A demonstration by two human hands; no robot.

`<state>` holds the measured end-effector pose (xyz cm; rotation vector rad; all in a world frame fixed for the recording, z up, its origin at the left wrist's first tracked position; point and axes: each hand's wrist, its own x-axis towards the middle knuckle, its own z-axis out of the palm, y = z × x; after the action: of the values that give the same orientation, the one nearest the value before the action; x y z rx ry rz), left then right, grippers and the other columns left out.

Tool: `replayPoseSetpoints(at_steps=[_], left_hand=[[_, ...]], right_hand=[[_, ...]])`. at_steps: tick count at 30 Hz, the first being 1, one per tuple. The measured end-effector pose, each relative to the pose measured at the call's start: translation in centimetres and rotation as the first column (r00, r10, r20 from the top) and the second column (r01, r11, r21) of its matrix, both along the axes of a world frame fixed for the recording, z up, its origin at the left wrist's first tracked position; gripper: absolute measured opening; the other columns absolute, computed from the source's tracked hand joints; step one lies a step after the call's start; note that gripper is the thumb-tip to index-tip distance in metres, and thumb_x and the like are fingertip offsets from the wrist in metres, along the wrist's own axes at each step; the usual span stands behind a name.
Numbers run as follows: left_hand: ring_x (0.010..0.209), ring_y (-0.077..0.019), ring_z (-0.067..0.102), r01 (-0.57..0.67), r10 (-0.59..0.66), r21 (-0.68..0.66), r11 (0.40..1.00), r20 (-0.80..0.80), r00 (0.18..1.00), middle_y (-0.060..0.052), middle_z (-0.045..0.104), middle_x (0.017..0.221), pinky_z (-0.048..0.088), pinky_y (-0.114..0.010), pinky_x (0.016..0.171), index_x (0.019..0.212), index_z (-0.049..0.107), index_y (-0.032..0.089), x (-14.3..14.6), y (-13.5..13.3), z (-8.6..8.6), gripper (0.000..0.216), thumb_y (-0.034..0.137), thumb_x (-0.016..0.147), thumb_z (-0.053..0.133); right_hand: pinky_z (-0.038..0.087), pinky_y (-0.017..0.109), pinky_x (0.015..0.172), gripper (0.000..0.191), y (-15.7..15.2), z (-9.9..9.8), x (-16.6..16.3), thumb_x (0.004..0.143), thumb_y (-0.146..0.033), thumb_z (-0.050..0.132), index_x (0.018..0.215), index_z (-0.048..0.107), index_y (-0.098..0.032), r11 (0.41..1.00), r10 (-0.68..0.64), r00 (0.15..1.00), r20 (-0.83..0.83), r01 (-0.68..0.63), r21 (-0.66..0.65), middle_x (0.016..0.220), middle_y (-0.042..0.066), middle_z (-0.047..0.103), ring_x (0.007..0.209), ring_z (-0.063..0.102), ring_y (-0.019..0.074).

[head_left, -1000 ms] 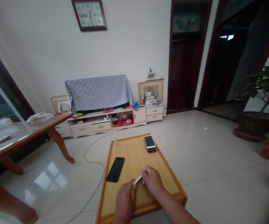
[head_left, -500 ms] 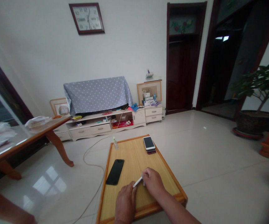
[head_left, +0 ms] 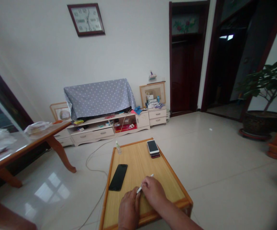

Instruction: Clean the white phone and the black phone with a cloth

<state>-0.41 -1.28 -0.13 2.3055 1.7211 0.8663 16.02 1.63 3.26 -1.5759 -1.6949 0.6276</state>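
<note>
Both my hands rest close together on a small wooden table (head_left: 162, 179) near its front edge. My right hand (head_left: 153, 195) is closed around a thin white stick-like object (head_left: 145, 183) whose tip pokes out past the fingers towards the back right. My left hand (head_left: 129, 209) is curled with its fingertips touching the near end of that white object. A black phone (head_left: 118, 177) lies face up on the table's left side. At the back right a white phone (head_left: 153, 147) lies stacked on a dark red one. A small clear bottle (head_left: 118, 147) stands at the back left corner.
A cable (head_left: 92, 159) runs over the glossy tiled floor left of the table. A larger wooden table (head_left: 20, 143) with bags stands at left. A low TV cabinet (head_left: 109, 126) with a dotted cloth lines the far wall. Dark doors and a potted plant (head_left: 265, 95) are at right.
My right hand has shifted slightly nearer and the white object has turned, its tip now sticking out beyond the fingers. The view has drifted a little to the right.
</note>
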Motion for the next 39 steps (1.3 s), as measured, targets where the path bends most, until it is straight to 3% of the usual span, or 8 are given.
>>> replayPoseSetpoints(at_steps=[5,12,19,23,27,34,39], left_hand=[[0.102,-0.0228,0.067,0.02,-0.019,-0.007,1.0,0.017,1.0,-0.011,0.072,0.111,0.053,-0.037,0.09,0.121,0.065,0.023,0.0,-0.1,0.3,0.038,0.037,0.099,0.038],[0.104,-0.0216,0.066,0.003,-0.003,0.0,1.0,0.012,1.0,-0.009,0.072,0.111,0.052,-0.035,0.092,0.122,0.064,0.024,0.1,-0.1,0.2,0.037,0.04,0.1,0.039],[0.104,-0.021,0.066,0.032,-0.031,-0.024,0.999,0.025,0.999,-0.009,0.072,0.111,0.052,-0.035,0.092,0.122,0.064,0.024,0.1,0.2,-0.2,0.039,0.042,0.101,0.036],[0.104,-0.0222,0.067,0.009,-0.009,-0.035,0.999,-0.003,1.0,-0.01,0.072,0.111,0.052,-0.035,0.093,0.125,0.063,0.022,0.0,0.5,-0.5,0.042,0.043,0.101,0.035],[0.104,-0.0221,0.067,0.025,-0.025,-0.036,0.999,-0.008,1.0,-0.01,0.073,0.111,0.053,-0.034,0.092,0.123,0.065,0.022,-0.1,0.8,-0.5,0.043,0.043,0.1,0.035],[0.103,-0.0215,0.069,0.057,-0.057,0.003,0.998,0.009,0.998,-0.009,0.074,0.112,0.055,-0.032,0.088,0.12,0.067,0.022,-0.1,0.9,-0.5,0.041,0.043,0.099,0.038],[0.103,-0.0206,0.069,0.019,-0.019,0.009,1.0,0.009,1.0,-0.008,0.074,0.111,0.055,-0.032,0.089,0.12,0.066,0.023,0.0,0.8,-0.4,0.04,0.044,0.099,0.039]], right_hand=[[0.035,0.022,0.069,0.011,-0.9,-0.4,-1.6,0.084,-0.019,0.057,0.08,0.066,-0.022,0.996,0.083,0.996,-0.022,-0.082,0.021,0.083,0.001,0.069,0.079,0.061,0.0145],[0.035,0.022,0.063,0.018,1.9,0.5,2.8,0.086,-0.018,0.052,0.076,0.066,-0.02,0.994,-0.102,0.992,-0.07,0.1,-0.032,0.072,0.002,0.067,0.07,0.059,0.0144],[0.035,0.022,0.065,0.013,0.3,-0.4,0.1,0.08,-0.017,0.057,0.079,0.069,-0.021,0.998,0.059,0.992,-0.11,-0.06,-0.005,0.077,0.001,0.07,0.074,0.061,0.0142],[0.034,0.023,0.06,0.013,1.8,0.2,2.1,0.082,-0.02,0.056,0.076,0.068,-0.019,0.995,-0.053,0.982,-0.182,0.036,-0.095,0.07,0.001,0.069,0.067,0.061,0.0141],[0.036,0.023,0.066,0.016,2.2,0.7,3.2,0.084,-0.017,0.054,0.076,0.068,-0.019,0.991,-0.122,0.985,-0.12,0.115,-0.061,0.077,0.003,0.07,0.074,0.062,0.0151],[0.035,0.022,0.069,0.014,0.0,0.0,-0.3,0.083,-0.018,0.057,0.084,0.07,-0.02,0.995,0.098,0.993,-0.064,-0.099,-0.019,0.086,0.003,0.071,0.079,0.062,0.0147],[0.034,0.023,0.067,0.017,1.6,0.7,2.1,0.085,-0.018,0.054,0.079,0.069,-0.019,0.995,-0.091,0.995,-0.045,0.088,-0.053,0.082,0.004,0.069,0.078,0.061,0.0147]])
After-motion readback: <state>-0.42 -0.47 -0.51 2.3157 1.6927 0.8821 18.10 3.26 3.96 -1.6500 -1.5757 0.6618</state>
